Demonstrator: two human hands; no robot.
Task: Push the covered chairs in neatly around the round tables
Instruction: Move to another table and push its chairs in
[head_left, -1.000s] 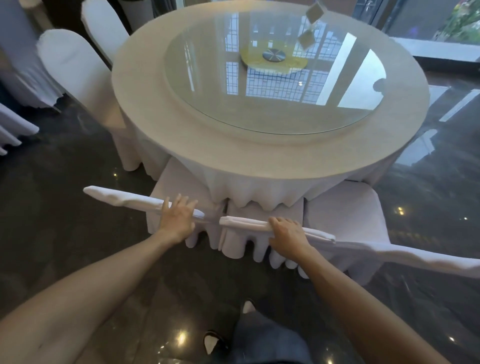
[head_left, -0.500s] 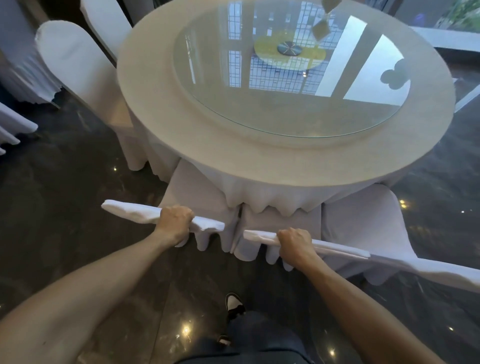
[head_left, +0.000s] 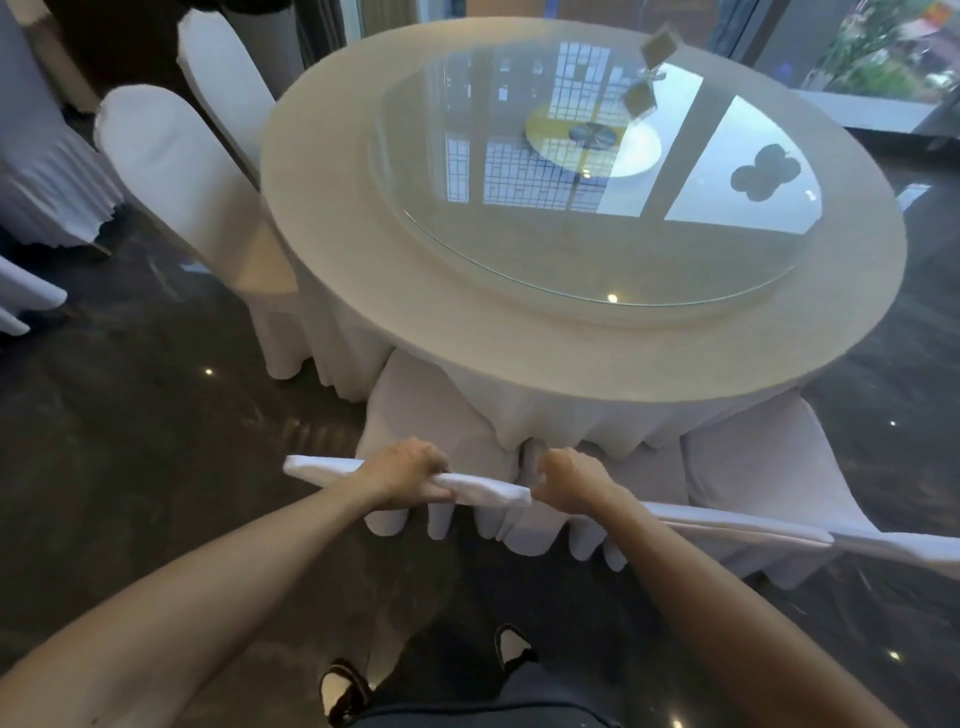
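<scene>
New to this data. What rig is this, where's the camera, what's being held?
There is no robot here: a person works with bare hands, and one wide-angle camera on their head looks forward and down, so you see their own arms and shoes. The left hand grips the top of one white covered chair back. The right hand is curled at the top edge of the neighbouring chair back. Both chair seats sit partly under the round table, which has a draped cloth and a glass turntable on top. Two more covered chairs stand at the table's left.
</scene>
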